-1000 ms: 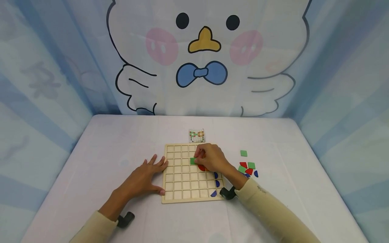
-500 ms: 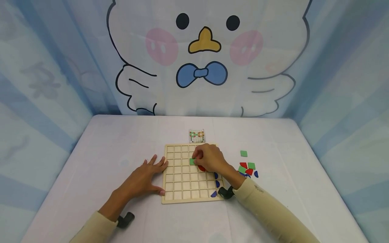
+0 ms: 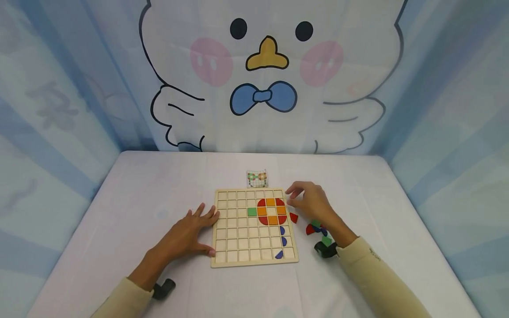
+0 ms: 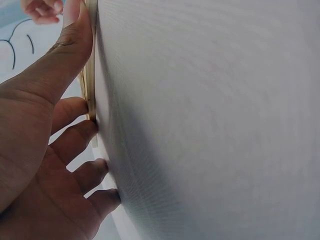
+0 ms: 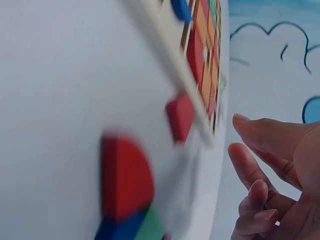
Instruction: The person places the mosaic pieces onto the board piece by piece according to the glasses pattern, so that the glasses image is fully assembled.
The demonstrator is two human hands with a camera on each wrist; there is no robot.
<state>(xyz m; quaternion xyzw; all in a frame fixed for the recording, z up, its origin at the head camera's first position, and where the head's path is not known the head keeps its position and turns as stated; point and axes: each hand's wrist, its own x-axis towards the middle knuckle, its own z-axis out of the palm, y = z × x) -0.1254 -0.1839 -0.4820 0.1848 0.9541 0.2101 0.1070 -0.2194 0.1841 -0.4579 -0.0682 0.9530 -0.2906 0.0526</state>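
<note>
Plainly, in the head view, the left hand (image 3: 192,232) lies along the left edge of the wooden grid board (image 3: 232,232), its fingers spread and touching the rim. On the board, red rounded corner tiles and orange square tiles (image 3: 272,220) form a ring around one cell, with a green square tile (image 3: 252,212) just to its left and three blue curved tiles (image 3: 284,241) below it. The right hand (image 3: 310,201) hovers just off the board's upper right edge, thumb and forefinger apart; a loose red tile (image 3: 294,217) lies below these fingers, just beside the rim, and a tile heap (image 3: 317,229) sits under the wrist. A pattern card (image 3: 257,179) lies on the surface (image 3: 179,176) beyond the board. In the left wrist view, the thumb rests at the board's edge and the fingers reach along it, spread. In the right wrist view, thumb and forefinger stand parted, other fingers bent; the loose red tile is apart from them, beside the rim.
</note>
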